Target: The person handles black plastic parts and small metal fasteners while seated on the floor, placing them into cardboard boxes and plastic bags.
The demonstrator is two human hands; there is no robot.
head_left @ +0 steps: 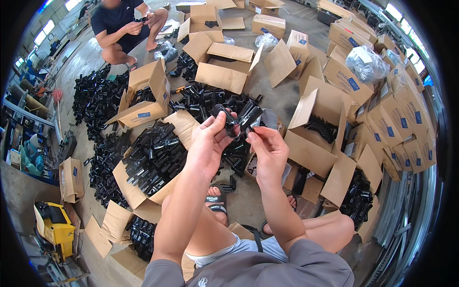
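Observation:
In front of my chest I hold a glossy black tubular bracket (249, 114) with a wide open end that tilts up to the right. The fingers of my left hand (210, 141) are wrapped round its left side, thumb on top. My right hand (271, 149) pinches at the lower right of the bracket, thumb against forefinger. What sits in that pinch is small and dark, and I cannot make it out. Just beyond and below my hands, more black brackets (196, 98) lie heaped on the floor.
An open carton (302, 138) with black parts inside stands to my right, near stacked closed cartons (397, 115). At left are a carton packed with black tubes (158, 158) and a large loose pile (98, 103). A co-worker (125, 28) squats at the far left, handling a dark part.

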